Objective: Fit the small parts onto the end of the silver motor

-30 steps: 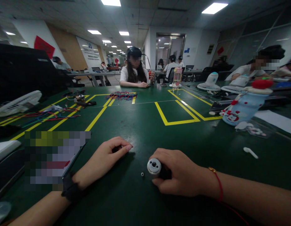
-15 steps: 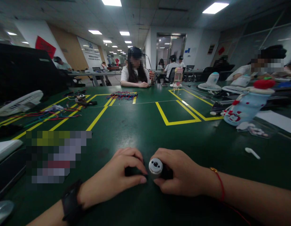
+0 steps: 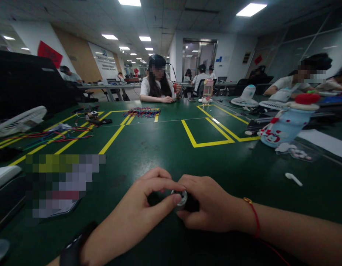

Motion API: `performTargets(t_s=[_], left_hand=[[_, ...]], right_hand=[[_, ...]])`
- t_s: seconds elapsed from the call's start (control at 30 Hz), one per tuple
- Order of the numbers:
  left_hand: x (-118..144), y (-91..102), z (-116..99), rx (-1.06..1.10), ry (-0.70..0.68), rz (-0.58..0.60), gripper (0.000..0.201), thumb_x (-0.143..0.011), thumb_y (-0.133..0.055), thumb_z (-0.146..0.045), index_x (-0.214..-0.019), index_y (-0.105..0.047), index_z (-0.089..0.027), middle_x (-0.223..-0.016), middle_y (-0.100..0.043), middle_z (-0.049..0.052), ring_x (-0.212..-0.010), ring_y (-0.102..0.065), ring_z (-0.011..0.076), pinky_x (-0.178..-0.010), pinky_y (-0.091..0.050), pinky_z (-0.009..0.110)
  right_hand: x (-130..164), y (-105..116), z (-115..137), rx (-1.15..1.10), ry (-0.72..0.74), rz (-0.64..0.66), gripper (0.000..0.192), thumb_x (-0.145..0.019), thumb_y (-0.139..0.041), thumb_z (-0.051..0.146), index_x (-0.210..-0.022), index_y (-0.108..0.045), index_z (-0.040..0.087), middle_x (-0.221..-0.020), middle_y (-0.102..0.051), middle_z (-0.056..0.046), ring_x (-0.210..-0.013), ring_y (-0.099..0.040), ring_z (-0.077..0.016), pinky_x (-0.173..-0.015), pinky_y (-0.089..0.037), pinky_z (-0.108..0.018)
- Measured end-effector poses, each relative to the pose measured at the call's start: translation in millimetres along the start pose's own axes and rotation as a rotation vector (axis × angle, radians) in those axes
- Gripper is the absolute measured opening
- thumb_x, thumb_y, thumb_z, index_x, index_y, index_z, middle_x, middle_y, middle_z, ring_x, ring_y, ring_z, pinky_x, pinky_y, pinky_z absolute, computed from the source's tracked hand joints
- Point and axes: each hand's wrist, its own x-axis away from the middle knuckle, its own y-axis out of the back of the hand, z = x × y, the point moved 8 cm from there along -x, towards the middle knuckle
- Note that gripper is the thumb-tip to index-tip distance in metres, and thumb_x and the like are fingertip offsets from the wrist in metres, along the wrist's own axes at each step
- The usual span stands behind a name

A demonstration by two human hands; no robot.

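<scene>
A small silvery cylinder that looks like a motor [image 3: 183,201] stands upright at the front middle of the table, its round end facing up. My right hand [image 3: 211,203] is closed around its side, fingers behind and thumb in front. From the left, my left hand [image 3: 149,199] reaches over the round end, with thumb and index finger closed on its rim and face. These fingers cover most of the face, and whether a small part lies between them cannot be seen.
The green table [image 3: 149,147] has yellow tape outlines. A blurred-out patch [image 3: 68,184] lies left, a white earbud [image 3: 293,179] and a blue bottle [image 3: 284,125] right. Bundled wires [image 3: 142,112] lie farther back. A person [image 3: 157,83] sits opposite.
My left hand has moved right and its thumb and index finger have come down onto the motor's top. My right hand keeps its hold. The view has shifted slightly.
</scene>
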Motion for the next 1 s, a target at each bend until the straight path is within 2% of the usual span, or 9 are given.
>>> performTargets(t_s=[0.13, 0.23, 0.3, 0.37, 0.43, 0.5, 0.77, 0.83, 1.0], left_hand=[[1, 9.8, 19, 0.047, 0.080, -0.043, 0.032, -0.089, -0.057, -0.030, -0.121, -0.060, -0.032, -0.099, -0.060, 0.001, -0.085, -0.057, 0.0180, -0.076, -0.044, 0.029], [-1, 28.3, 51, 0.089, 0.200, -0.154, 0.025, -0.087, -0.059, -0.035, -0.110, -0.067, -0.028, -0.083, -0.061, 0.000, -0.075, -0.055, 0.0173, -0.065, -0.042, 0.026], [-2, 40.3, 74, 0.216, 0.290, -0.236, 0.022, -0.084, -0.064, -0.035, -0.101, -0.071, -0.023, -0.076, -0.060, 0.000, -0.069, -0.053, 0.0155, -0.060, -0.040, 0.023], [-2, 49.3, 94, 0.484, 0.346, -0.339, 0.021, -0.082, -0.067, -0.033, -0.097, -0.071, -0.019, -0.074, -0.057, 0.000, -0.062, -0.048, 0.0122, -0.055, -0.039, 0.021], [-2, 53.7, 105, 0.666, 0.347, -0.395, 0.020, -0.083, -0.066, -0.031, -0.095, -0.071, -0.016, -0.076, -0.055, 0.001, -0.062, -0.047, 0.0108, -0.056, -0.040, 0.021], [-3, 55.4, 109, 0.718, 0.337, -0.409, 0.019, -0.084, -0.064, -0.030, -0.094, -0.070, -0.015, -0.076, -0.053, 0.001, -0.063, -0.046, 0.0104, -0.057, -0.041, 0.021], [0, 51.0, 101, 0.566, 0.364, -0.383, 0.019, -0.081, -0.069, -0.031, -0.094, -0.070, -0.018, -0.075, -0.056, 0.001, -0.063, -0.046, 0.0117, -0.057, -0.038, 0.020], [0, 43.4, 85, 0.397, 0.330, -0.281, 0.023, -0.080, -0.070, -0.032, -0.100, -0.069, -0.020, -0.075, -0.056, 0.000, -0.065, -0.047, 0.0133, -0.056, -0.036, 0.021], [-3, 13.9, 23, 0.075, 0.034, -0.060, 0.022, -0.085, -0.063, -0.034, -0.106, -0.067, -0.027, -0.095, -0.055, 0.002, -0.079, -0.052, 0.0175, -0.070, -0.042, 0.029]], right_hand=[[1, 2, -1, -0.020, -0.002, 0.000, 0.027, -0.072, -0.065, 0.029, -0.095, -0.055, 0.019, -0.092, -0.060, -0.001, -0.074, -0.052, -0.0133, -0.063, -0.038, -0.025], [1, 3, -2, -0.037, -0.005, 0.006, 0.029, -0.071, -0.066, 0.028, -0.097, -0.056, 0.020, -0.092, -0.060, 0.000, -0.075, -0.052, -0.0133, -0.065, -0.039, -0.025], [1, 3, -2, -0.043, -0.013, 0.018, 0.029, -0.072, -0.066, 0.028, -0.098, -0.057, 0.020, -0.091, -0.060, 0.000, -0.075, -0.052, -0.0134, -0.066, -0.039, -0.025], [1, 2, -3, -0.045, -0.028, 0.027, 0.029, -0.072, -0.066, 0.029, -0.098, -0.057, 0.020, -0.092, -0.060, 0.000, -0.075, -0.052, -0.0136, -0.065, -0.039, -0.026], [1, 2, -3, -0.048, -0.036, 0.031, 0.030, -0.072, -0.067, 0.030, -0.098, -0.057, 0.020, -0.092, -0.060, -0.001, -0.076, -0.052, -0.0138, -0.065, -0.039, -0.026], [0, 1, -3, -0.051, -0.034, 0.031, 0.030, -0.071, -0.067, 0.029, -0.098, -0.057, 0.020, -0.092, -0.060, -0.001, -0.076, -0.051, -0.0138, -0.065, -0.039, -0.026], [0, 2, -2, -0.048, -0.027, 0.027, 0.029, -0.072, -0.066, 0.029, -0.098, -0.057, 0.020, -0.092, -0.059, -0.001, -0.076, -0.051, -0.0141, -0.066, -0.039, -0.026], [0, 2, -2, -0.040, -0.025, 0.020, 0.029, -0.072, -0.066, 0.029, -0.097, -0.057, 0.019, -0.091, -0.059, -0.001, -0.075, -0.051, -0.0138, -0.065, -0.039, -0.026], [1, 2, 0, -0.015, -0.010, 0.006, 0.027, -0.072, -0.065, 0.029, -0.095, -0.057, 0.018, -0.089, -0.059, -0.001, -0.071, -0.050, -0.0136, -0.062, -0.037, -0.025]])
